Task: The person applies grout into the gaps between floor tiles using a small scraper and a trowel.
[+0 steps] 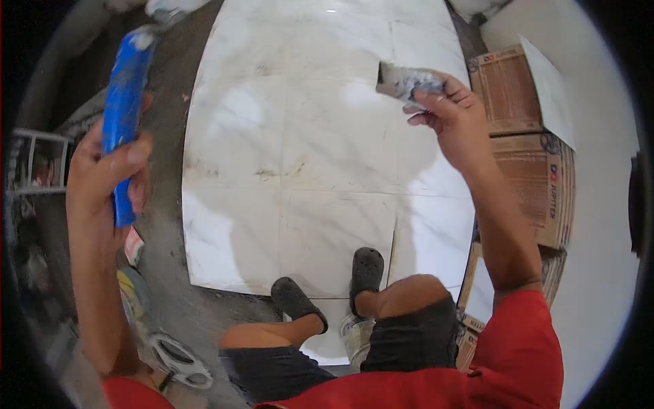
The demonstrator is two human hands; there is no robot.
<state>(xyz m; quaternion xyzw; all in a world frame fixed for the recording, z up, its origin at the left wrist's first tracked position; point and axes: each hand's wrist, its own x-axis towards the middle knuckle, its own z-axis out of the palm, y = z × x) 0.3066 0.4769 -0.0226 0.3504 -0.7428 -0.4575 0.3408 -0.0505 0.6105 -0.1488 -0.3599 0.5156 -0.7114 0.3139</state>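
My left hand (112, 163) is wrapped round a long, narrow blue object (125, 85), held upright at the left. Grey smears mark its face, and its top end is whitish; I cannot tell its exact kind. At the upper right, my right hand (446, 109) pinches a small, flat grey scraper-like piece (402, 80) between thumb and fingers. Its squared dark end points left, over the tiled floor (327, 143). The tiles are pale with grey veining and have dirt marks along some joints.
Cardboard tile boxes (524, 184) are stacked along the right wall, with a loose white tile (548, 92) leaning on them. A bucket (356, 341) stands between my legs. On the rough grey floor at left are a white-framed rack (42, 163) and a grey, ring-shaped item (180, 361).
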